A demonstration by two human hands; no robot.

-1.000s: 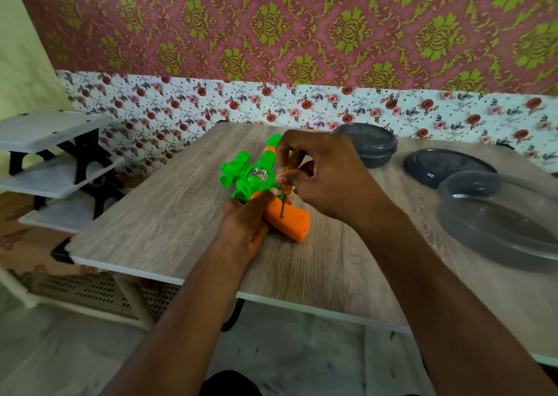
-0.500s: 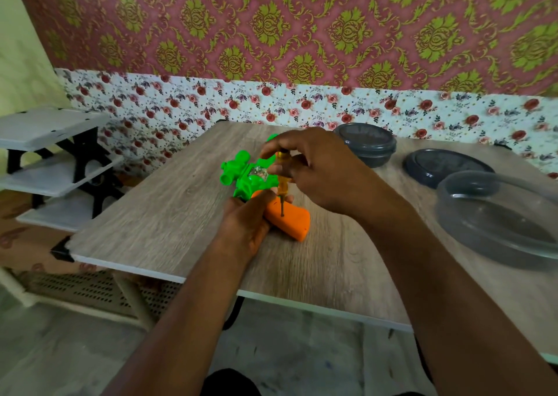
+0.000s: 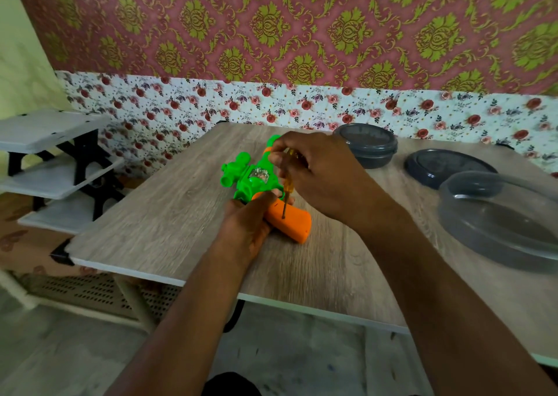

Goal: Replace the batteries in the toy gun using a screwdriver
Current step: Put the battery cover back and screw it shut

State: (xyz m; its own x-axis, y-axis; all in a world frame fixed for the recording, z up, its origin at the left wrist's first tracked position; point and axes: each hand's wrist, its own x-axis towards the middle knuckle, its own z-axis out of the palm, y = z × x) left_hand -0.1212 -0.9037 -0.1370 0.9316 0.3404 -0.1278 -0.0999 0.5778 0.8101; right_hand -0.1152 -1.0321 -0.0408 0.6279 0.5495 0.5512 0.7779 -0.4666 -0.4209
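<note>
While left hand (image 3: 248, 226) grips toy gun (image 3: 253, 178), right hand (image 3: 321, 178) above it, curled round screwdriver (image 3: 288, 187).

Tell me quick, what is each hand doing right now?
Left hand: closed, holding the toy gun by its orange grip.
Right hand: closed, holding the screwdriver, tip on that grip.

The right hand (image 3: 320, 178) hides the screwdriver (image 3: 288, 188) handle top and part of the gun (image 3: 250, 181) barrel. The left hand (image 3: 247, 226) covers the trigger area. The tip's seating is too small to tell. The right edge crops the bowl (image 3: 498, 223).
</note>
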